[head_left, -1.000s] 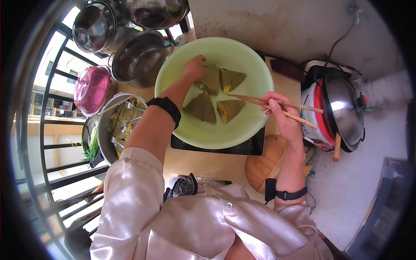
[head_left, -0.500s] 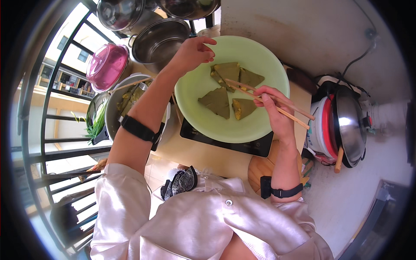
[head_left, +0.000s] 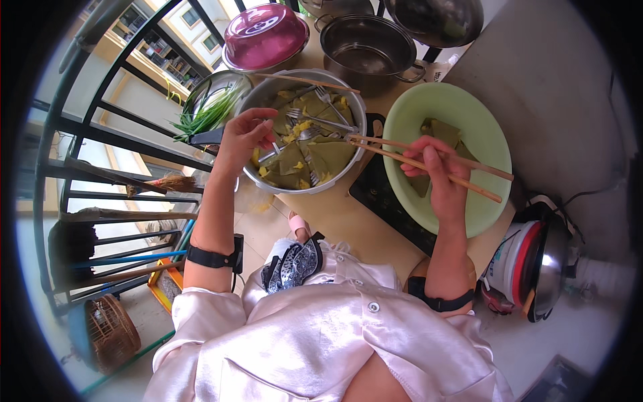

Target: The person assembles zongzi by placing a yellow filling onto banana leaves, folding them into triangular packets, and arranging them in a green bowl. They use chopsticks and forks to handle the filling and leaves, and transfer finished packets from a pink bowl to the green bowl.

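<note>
Over the silver pot (head_left: 362,117), left hand (head_left: 251,136): thumb and fingers curled near a metal handle (head_left: 276,148); cannot tell if pinching it. Right hand (head_left: 439,171): gripping wooden chopsticks (head_left: 392,157), tips close together by the pot's right rim. Green wedges (head_left: 325,159) lie in pot among forks (head_left: 328,123); others in green basin (head_left: 482,201). Judged step: working at pot; next move calls for avoiding forks.

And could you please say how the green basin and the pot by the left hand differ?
The basin is pale green; the pot is silvery grey. The pot holds forks; none show in the basin. The pot looks fuller than the basin. Both hold flat green pieces.
</note>
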### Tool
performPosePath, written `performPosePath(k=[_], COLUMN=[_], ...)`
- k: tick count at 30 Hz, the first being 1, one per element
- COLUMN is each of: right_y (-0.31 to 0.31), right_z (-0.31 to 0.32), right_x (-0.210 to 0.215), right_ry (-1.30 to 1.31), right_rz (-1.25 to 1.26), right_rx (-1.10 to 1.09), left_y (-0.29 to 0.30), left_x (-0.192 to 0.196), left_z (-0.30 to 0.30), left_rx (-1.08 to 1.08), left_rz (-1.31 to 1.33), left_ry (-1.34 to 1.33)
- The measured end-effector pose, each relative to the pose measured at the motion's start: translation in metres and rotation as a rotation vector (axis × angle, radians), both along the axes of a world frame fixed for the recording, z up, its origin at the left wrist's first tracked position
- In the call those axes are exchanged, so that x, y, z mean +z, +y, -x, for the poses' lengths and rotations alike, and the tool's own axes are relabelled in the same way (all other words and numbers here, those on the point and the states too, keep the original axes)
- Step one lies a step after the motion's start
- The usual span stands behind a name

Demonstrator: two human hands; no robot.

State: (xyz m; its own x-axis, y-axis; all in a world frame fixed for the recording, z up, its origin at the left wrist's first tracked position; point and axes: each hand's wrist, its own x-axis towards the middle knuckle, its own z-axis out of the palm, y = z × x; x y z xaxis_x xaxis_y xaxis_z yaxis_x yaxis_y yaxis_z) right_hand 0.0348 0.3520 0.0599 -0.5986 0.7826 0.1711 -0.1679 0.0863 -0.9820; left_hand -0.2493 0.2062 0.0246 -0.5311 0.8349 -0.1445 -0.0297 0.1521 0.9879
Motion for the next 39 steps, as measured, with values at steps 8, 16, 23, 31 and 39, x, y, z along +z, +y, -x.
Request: performPosePath(k=[8, 16, 23, 31, 39], right_y=[0.005, 0.015, 0.017, 0.021, 0.021], right_z=[0.081, 0.121, 0.128, 0.129, 0.131], right_x=[-0.025, -0.054, -0.059, -0.061, -0.069], right_ry=[-0.234, -0.328, -0.381, -0.390, -0.395], right_rz=[0.218, 0.390, 0.427, 0.436, 0.468], right_rx=[0.229, 0.211, 0.194, 0.199, 0.199], left_y=[-0.037, -0.019, -0.005, 0.000, 0.003], left_x=[-0.037, -0.052, -0.070, -0.082, -0.082], left_z=[0.024, 0.038, 0.040, 0.038, 0.036], left_rx=[0.012, -0.250, -0.488, -0.514, -0.486], left_rz=[0.040, 0.305, 0.468, 0.561, 0.561], left_ry=[0.029, 0.590, 0.799, 0.833, 0.781])
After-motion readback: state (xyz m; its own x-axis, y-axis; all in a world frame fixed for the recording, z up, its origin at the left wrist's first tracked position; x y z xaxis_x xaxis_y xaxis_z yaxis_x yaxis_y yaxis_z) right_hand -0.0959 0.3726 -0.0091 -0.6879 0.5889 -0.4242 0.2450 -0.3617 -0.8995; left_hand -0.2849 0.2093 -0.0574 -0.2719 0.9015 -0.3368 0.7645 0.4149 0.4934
